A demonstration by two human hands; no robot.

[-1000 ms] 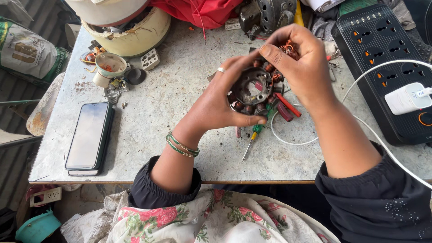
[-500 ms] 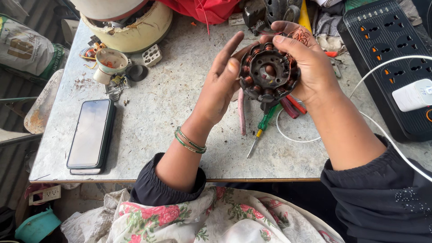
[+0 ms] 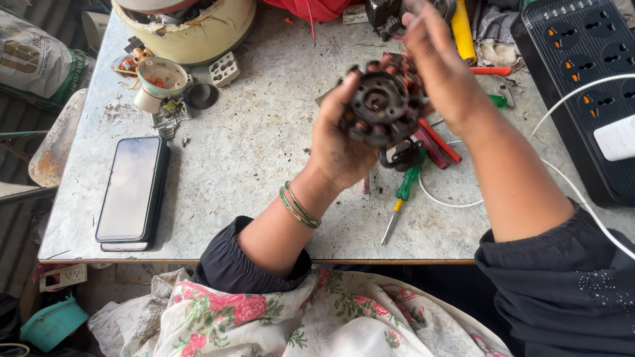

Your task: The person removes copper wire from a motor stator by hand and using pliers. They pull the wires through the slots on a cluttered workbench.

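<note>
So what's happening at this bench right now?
A person holds a round motor stator, ringed with copper coils, up above a worn table. The left hand cups it from below and the right hand grips its far edge. A green-handled screwdriver and red-handled pliers lie beneath it, a phone lies to the left, and a black power strip sits at right.

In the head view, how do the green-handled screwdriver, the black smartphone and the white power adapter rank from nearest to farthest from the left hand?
Measured from the left hand:
1. Green-handled screwdriver, just right of the hand, on the table.
2. Black smartphone, far left, lying flat.
3. White power adapter, at the right edge, plugged into the black power strip.
</note>
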